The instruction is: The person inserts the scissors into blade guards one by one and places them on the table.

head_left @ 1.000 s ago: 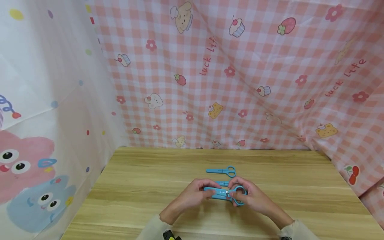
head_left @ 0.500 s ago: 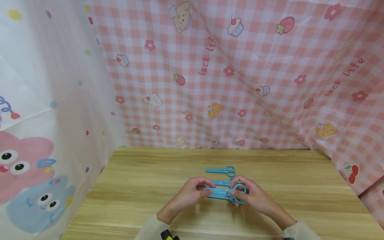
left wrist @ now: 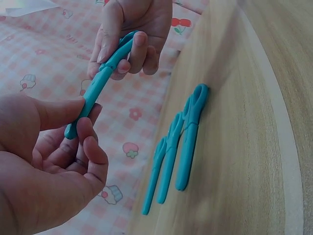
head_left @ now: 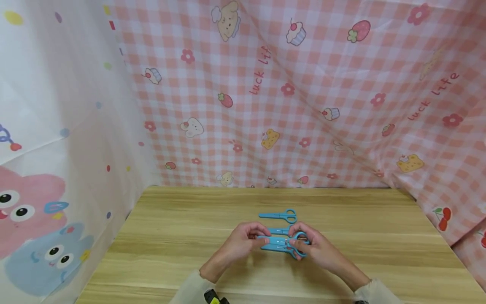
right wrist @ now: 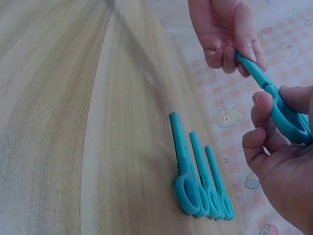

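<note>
A pair of blue-green scissors [head_left: 278,241] with its blades in a matching cover is held up over the table by both hands. My left hand [head_left: 240,245] pinches the tip end of the cover [left wrist: 98,88] between thumb and fingers. At the other end, my right hand [head_left: 319,250] grips the finger loops [right wrist: 288,120], thumb on top. Below, in the right wrist view, three similar covered scissors lie side by side on the table: a near pair [right wrist: 185,171], a middle pair [right wrist: 201,169] and a far pair [right wrist: 217,174]. In the head view the held scissors partly overlap the near pair.
The wood-grain table [head_left: 182,253] reaches back to a pink checked cloth [head_left: 243,118] hanging behind it. A white cloth with cartoon prints [head_left: 95,139] hangs on the left.
The left thumb has shifted slightly left along the cover, toward its tip. Both hands still hold the same scissors, and the other scissors have stayed put.
</note>
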A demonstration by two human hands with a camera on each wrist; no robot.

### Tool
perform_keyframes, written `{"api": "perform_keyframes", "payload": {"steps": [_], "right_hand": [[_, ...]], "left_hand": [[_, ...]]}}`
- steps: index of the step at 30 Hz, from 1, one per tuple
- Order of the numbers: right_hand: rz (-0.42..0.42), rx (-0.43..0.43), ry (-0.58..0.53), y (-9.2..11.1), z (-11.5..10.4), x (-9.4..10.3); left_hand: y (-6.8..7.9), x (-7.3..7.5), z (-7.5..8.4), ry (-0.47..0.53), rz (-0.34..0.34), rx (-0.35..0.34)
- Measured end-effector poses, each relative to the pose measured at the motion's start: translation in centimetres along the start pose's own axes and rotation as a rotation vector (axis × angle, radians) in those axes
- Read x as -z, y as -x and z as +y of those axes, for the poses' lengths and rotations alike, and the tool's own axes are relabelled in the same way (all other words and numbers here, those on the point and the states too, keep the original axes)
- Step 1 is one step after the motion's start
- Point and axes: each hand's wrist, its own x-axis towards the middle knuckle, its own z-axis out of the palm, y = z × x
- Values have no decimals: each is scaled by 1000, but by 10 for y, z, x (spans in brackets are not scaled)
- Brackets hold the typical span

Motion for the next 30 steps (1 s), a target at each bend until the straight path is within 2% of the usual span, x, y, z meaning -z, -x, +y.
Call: {"api": "perform_keyframes", "payload": {"steps": [7, 13, 30], "right_hand": [[10, -17, -40, -2, 3, -2], [18, -27, -28, -2, 4, -3], [42, 6, -35, -3, 11, -9]], "left_hand": [[-1, -1, -5, 14, 14, -4], [0, 0, -5, 22, 12, -4], [-1, -5, -5, 43, 22, 1]]}}
